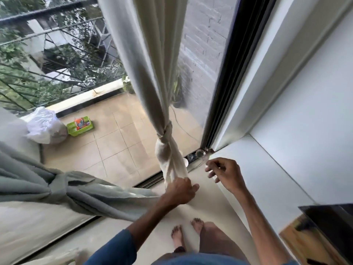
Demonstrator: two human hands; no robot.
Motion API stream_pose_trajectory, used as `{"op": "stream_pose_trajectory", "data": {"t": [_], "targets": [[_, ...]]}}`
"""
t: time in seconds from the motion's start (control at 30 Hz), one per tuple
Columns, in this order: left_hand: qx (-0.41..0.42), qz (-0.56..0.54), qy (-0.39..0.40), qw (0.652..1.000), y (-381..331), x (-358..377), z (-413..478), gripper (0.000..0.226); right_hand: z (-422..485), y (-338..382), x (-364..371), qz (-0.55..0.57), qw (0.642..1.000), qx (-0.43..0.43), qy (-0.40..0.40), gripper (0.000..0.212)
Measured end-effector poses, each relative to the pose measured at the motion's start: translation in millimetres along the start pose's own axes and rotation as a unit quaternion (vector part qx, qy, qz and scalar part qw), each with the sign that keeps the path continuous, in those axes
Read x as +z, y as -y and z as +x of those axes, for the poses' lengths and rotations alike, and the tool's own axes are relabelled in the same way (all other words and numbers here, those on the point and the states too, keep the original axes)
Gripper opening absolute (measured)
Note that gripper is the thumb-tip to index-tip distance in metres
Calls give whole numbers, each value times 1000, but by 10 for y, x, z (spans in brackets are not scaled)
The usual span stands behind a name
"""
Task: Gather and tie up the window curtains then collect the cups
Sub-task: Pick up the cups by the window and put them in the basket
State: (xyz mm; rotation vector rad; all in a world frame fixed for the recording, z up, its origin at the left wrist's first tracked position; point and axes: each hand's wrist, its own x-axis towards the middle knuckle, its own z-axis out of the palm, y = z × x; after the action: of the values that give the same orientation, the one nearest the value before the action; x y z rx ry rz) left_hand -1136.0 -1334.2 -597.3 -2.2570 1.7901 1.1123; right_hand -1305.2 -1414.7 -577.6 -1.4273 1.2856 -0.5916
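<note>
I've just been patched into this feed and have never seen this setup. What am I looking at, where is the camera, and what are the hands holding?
There is no machine here: a person works with bare hands. The single picture comes from a camera worn on the person's head, looking down along the arms. The left hand grips the bottom end of the cream curtain, which is already knotted partway up. The right hand reaches toward the clear cups standing by the window track in the corner. Blur hides whether it touches one. A grey curtain hangs knotted at the left.
</note>
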Motion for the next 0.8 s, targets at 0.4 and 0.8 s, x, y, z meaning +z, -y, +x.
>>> {"op": "stream_pose_trajectory", "data": {"t": [0.4,0.8], "targets": [[29,-75,118,990,-245,311,1223,40,489,-681,-463,46,990,125,-45,15],[-99,-148,137,974,32,652,2325,21,1623,-1294,-410,53,981,184,33,16]]}}
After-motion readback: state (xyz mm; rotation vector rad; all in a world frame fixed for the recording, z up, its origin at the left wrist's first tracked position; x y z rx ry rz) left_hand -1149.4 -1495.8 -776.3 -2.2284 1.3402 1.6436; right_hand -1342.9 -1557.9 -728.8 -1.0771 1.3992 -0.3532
